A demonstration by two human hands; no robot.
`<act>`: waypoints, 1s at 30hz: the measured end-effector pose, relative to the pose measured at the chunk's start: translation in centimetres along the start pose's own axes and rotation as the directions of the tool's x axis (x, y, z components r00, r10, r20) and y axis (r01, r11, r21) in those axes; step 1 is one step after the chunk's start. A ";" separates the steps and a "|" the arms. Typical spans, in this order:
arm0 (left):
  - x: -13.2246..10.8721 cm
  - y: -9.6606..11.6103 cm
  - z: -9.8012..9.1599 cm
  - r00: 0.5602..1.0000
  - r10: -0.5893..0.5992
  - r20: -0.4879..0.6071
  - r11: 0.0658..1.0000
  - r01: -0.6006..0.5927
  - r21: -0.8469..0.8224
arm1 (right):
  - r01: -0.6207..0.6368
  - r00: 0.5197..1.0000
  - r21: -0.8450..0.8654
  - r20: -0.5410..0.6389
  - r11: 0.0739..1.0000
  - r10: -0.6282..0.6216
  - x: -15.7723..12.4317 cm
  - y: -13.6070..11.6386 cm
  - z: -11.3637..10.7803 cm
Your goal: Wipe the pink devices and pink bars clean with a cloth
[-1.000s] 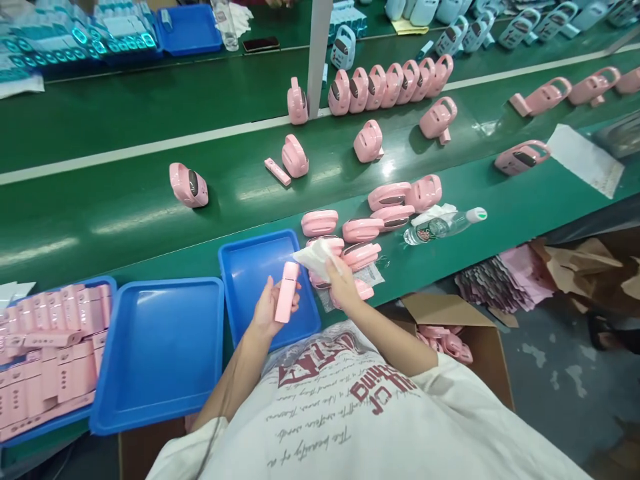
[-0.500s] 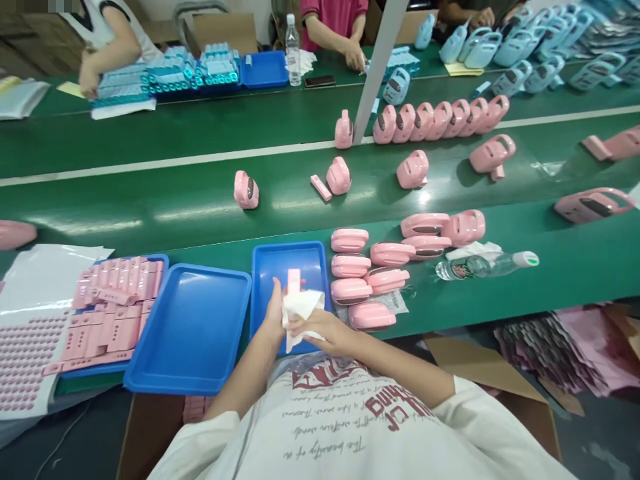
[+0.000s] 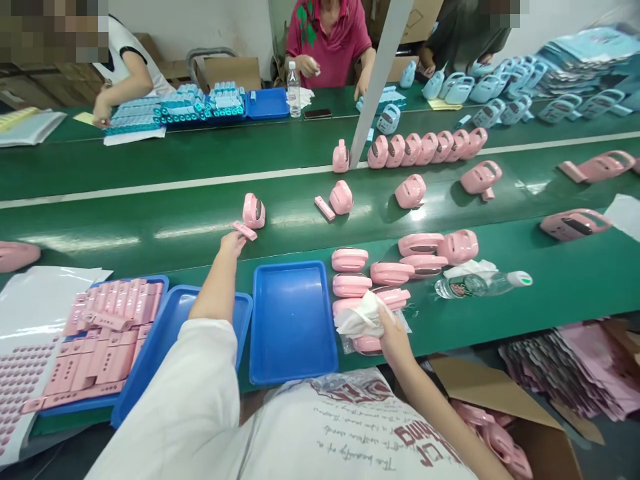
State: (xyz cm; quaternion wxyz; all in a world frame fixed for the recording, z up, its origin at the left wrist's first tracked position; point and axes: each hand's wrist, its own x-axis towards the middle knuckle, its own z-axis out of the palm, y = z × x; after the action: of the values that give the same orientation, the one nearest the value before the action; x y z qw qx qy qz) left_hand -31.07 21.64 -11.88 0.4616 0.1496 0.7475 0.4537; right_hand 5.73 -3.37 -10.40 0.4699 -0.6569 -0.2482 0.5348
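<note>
My left hand [image 3: 233,244] reaches out to the green conveyor belt, its fingers closed on the end of a small pink rectangular piece [image 3: 245,231]. That piece lies just in front of a pink rounded casing with a handle and dark window [image 3: 254,211]; whether they touch I cannot tell. On the right, my right hand [image 3: 393,328] grips a crumpled white cloth [image 3: 364,316], which hangs over the pink casings [image 3: 351,285] grouped at the table's near side. Below my arms, a blue tray [image 3: 294,321] lies between the two hands.
A second blue tray [image 3: 187,303] sits partly under my left arm. Pink rectangular pieces [image 3: 107,353] fill another tray at far left. A plastic bottle [image 3: 483,285] lies on its side at right. Across the belt, co-workers sit by blue pieces [image 3: 183,107] and a slanted post [image 3: 380,80].
My left hand has carried the pink piece from above the blue tray forward to the belt, beside a casing. My right hand has moved right with the white cloth. The view has tilted up.
</note>
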 end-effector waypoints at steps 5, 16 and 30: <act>-0.6 -2.3 -1.5 0.994 0.107 0.021 0.969 -0.108 0.220 | 0.024 1.000 -0.097 -0.018 0.995 -0.025 -0.4 0.4 -1.0; -19.2 -19.0 -14.9 0.981 0.187 -0.058 0.496 -0.044 0.867 | 0.138 0.907 -0.322 0.420 0.937 0.010 0.2 -1.3 2.2; -23.7 -19.7 -13.5 0.954 0.299 -0.031 0.272 -0.054 0.961 | 0.198 0.794 -0.264 0.607 0.944 0.003 1.1 -2.4 -1.3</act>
State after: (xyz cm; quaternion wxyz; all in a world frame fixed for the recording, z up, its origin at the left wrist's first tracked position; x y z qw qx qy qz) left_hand -25.83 -11.64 -12.65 0.1487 0.4286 0.8910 -0.0175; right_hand 7.74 -1.89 -8.82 0.2837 -0.5060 -0.4996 0.6433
